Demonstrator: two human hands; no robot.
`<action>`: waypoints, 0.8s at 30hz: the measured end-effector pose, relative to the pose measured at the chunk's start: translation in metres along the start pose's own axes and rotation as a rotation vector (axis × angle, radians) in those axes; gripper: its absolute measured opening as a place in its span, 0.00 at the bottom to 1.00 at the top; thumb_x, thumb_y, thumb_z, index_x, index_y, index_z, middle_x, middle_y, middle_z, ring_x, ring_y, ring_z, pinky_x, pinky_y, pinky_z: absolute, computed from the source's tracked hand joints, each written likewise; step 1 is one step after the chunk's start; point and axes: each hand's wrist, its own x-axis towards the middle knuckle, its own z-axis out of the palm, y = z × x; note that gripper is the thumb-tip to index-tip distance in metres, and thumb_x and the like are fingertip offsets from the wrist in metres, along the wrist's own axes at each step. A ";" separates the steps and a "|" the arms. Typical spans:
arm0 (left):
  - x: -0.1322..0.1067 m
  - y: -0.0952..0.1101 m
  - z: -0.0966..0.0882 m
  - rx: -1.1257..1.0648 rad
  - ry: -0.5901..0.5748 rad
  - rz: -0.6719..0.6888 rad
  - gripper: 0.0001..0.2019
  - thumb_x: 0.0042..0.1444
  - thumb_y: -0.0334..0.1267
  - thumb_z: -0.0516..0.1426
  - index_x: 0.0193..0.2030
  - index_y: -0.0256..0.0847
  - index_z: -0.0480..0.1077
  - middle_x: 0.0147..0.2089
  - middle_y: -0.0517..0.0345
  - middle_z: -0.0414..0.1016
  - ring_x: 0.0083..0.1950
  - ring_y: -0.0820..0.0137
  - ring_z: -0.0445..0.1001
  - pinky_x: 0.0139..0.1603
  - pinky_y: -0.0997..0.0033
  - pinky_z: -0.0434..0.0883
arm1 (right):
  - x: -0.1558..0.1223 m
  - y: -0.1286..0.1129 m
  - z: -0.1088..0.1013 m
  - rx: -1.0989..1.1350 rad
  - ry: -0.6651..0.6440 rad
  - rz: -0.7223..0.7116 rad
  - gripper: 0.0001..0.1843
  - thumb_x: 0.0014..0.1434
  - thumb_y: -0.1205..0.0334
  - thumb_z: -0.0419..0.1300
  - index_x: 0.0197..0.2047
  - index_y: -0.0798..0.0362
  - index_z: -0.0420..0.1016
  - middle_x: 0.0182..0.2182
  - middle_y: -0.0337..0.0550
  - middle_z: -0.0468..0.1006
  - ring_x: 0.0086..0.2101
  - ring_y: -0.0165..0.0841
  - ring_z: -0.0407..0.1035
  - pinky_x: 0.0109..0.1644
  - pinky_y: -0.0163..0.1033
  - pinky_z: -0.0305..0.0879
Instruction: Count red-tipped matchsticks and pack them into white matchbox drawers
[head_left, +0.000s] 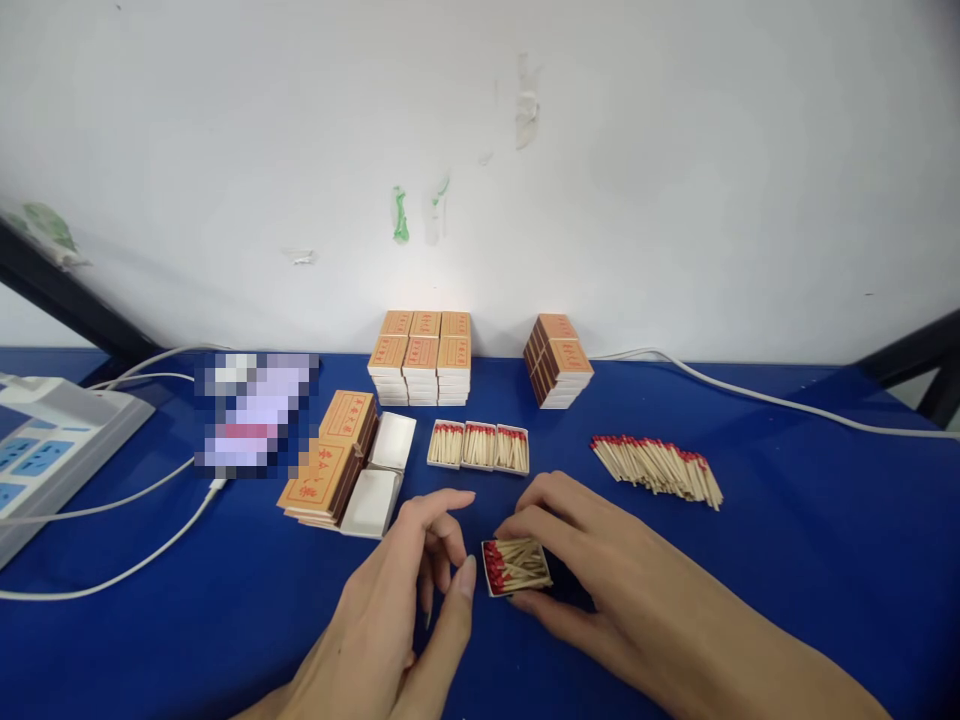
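A small white matchbox tray (516,567) filled with red-tipped matches lies on the blue table near the front. My right hand (592,570) curls round its far and right sides, fingers closed on it. My left hand (409,600) is just left of the tray, fingers loosely bent, thumb tip near the tray's left edge; it holds nothing I can see. Three filled trays (478,446) sit in a row behind. A loose pile of matches (658,468) lies to the right.
Stacked orange matchbox sleeves (420,357) and a tilted stack (559,360) stand by the wall. More sleeves (330,458) and two empty white trays (382,472) lie left of centre. A white power strip (45,445) with cables sits far left. A blurred-out object (251,410) rests beside it.
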 end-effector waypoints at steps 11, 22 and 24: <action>-0.002 -0.004 0.003 0.015 0.018 0.020 0.22 0.79 0.32 0.54 0.75 0.56 0.63 0.45 0.64 0.76 0.36 0.75 0.77 0.37 0.78 0.76 | -0.001 0.005 0.005 -0.009 0.039 -0.017 0.11 0.74 0.72 0.66 0.54 0.48 0.78 0.55 0.45 0.76 0.52 0.40 0.76 0.54 0.49 0.78; 0.000 -0.006 0.001 0.035 0.006 0.073 0.17 0.81 0.34 0.54 0.71 0.54 0.67 0.45 0.64 0.74 0.38 0.75 0.78 0.38 0.78 0.76 | -0.001 0.006 0.004 0.024 0.028 0.004 0.13 0.73 0.73 0.67 0.55 0.47 0.78 0.55 0.44 0.75 0.52 0.39 0.75 0.55 0.49 0.78; 0.001 -0.006 0.001 0.032 0.001 0.075 0.16 0.80 0.33 0.55 0.69 0.53 0.68 0.45 0.63 0.74 0.38 0.75 0.78 0.39 0.78 0.76 | 0.000 0.006 0.003 0.038 0.045 0.002 0.11 0.74 0.71 0.67 0.55 0.46 0.79 0.55 0.43 0.76 0.51 0.38 0.76 0.55 0.47 0.78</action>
